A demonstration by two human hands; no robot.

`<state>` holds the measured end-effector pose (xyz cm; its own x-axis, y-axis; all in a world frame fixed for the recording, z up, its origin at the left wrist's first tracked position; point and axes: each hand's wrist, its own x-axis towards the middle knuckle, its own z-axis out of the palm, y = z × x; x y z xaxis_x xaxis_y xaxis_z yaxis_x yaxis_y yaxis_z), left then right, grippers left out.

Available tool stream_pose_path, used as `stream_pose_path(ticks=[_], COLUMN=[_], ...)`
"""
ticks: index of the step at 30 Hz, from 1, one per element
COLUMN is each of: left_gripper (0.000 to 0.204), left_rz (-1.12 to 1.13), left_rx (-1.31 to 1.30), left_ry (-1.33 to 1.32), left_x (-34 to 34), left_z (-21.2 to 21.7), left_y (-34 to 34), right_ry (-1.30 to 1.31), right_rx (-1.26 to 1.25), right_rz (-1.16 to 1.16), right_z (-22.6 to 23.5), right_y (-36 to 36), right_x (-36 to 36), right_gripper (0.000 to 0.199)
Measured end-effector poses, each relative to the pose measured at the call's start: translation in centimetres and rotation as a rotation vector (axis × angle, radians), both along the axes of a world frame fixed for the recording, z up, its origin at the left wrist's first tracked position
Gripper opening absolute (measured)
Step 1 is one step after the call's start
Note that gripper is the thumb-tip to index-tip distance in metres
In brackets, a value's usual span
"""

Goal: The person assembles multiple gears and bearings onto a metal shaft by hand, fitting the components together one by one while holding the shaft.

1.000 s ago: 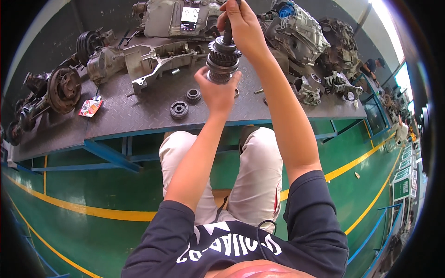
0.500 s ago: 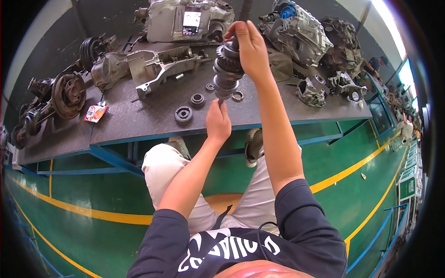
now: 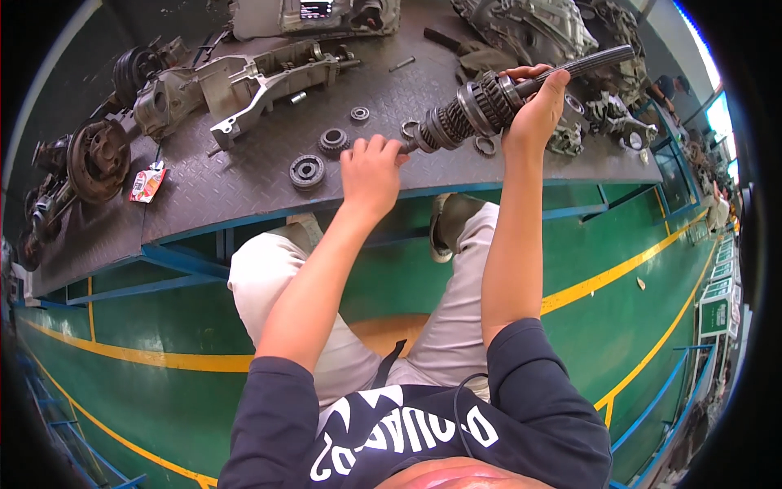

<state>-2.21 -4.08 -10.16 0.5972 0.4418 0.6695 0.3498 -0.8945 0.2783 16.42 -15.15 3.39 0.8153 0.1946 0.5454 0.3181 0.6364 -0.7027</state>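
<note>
A gearbox shaft (image 3: 471,112) stacked with gears is held above the bench in both hands, lying almost level with its long splined end pointing right. My left hand (image 3: 372,174) is closed round the thin left end. At the other side my right hand (image 3: 535,116) grips it from below, just past the gears, thumb along the splines. On the bench left of the shaft are a ball bearing (image 3: 307,172), a loose gear (image 3: 334,140) and a small bearing (image 3: 359,114). Partly hidden beneath the shaft is a metal ring (image 3: 485,147).
An open gearbox housing (image 3: 273,88) sits on the steel bench (image 3: 232,183), with a rusty brake assembly (image 3: 99,169) and a red-and-white packet (image 3: 147,184) to the left. A phone (image 3: 316,9) rests on a casing at the back. More casings (image 3: 529,33) stand behind my right hand.
The shaft has swung from nearly upright to nearly level, its splined end now at the right. My right hand moved right and lower; my left hand rose slightly and turned.
</note>
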Motion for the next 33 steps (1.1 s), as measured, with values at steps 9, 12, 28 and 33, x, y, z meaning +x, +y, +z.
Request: stream_pose_path(ticks=[9, 12, 28, 33], left_gripper=[0.010, 0.017, 0.020, 0.019], left_rz=[0.019, 0.039, 0.190, 0.151], left_rx=[0.115, 0.102, 0.137, 0.125], left_ry=[0.059, 0.108, 0.216, 0.282], left_x=[-1.3, -2.7, -10.3, -12.2], left_z=[-0.7, -0.2, -0.7, -0.4], left_y=[2.4, 2.7, 10.9, 13.6], right_ry=[0.163, 0.191, 0.731, 0.818], right_rx=[0.073, 0.041, 0.021, -0.042], right_rz=[-0.035, -0.070, -0.016, 0.085], right_z=[-3.9, -4.8, -11.6, -13.6], right_y=[0.9, 1.4, 7.7, 8.4], right_x=[-0.5, -1.3, -8.8, -10.9], right_gripper=[0.057, 0.059, 0.047, 0.044])
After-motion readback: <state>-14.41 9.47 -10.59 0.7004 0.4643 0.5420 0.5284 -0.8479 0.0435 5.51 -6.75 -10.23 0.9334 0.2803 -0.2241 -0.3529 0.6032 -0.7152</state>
